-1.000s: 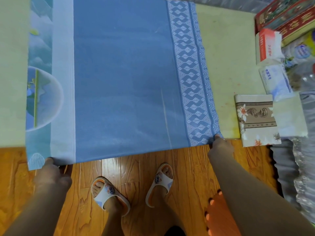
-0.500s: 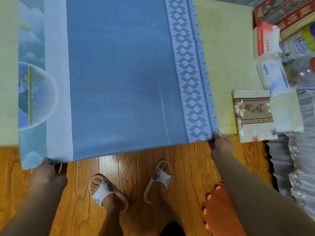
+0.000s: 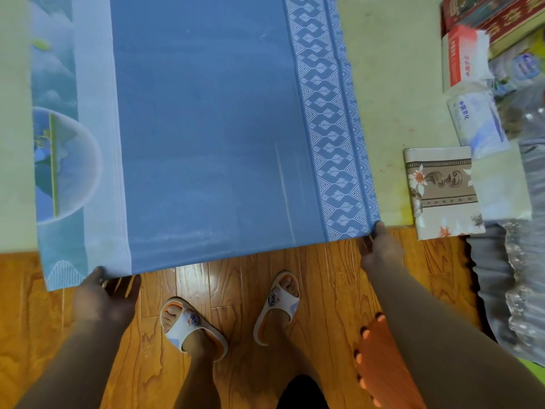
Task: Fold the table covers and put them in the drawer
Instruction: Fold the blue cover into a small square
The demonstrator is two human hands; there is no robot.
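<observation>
While one blue table cover (image 3: 203, 128) lies spread flat across the table (image 3: 392, 84), its near edge hangs a little over the table's front edge, w/ 2 hands at its 2 near corners. Left hand (image 3: 106, 299) pinches the near-left corner, thumb on top, fingers curled under the cloth. Right hand (image 3: 380, 249) pinches the near-right corner by the patterned border, fingers curled round the hem. 1 more cover, floral and already folded (image 3: 442, 193), sits at the table's front-right edge, well apart from the blue one. Along the table's right edge: 2 tissue packs, one red-and-white (image 3: 463, 57) and one pale blue (image 3: 474, 119), touching each other, plus 1 red patterned box (image 3: 495, 16) at the far-right corner. Clear plastic bottles (image 3: 528, 93) crowd the right side; count unclear. Below, on the wood floor (image 3: 236, 290), 2 feet in 2 white slippers (image 3: 191, 323). 1 orange ridged item (image 3: 383, 358) sits by the right forearm; can't tell what it is.
</observation>
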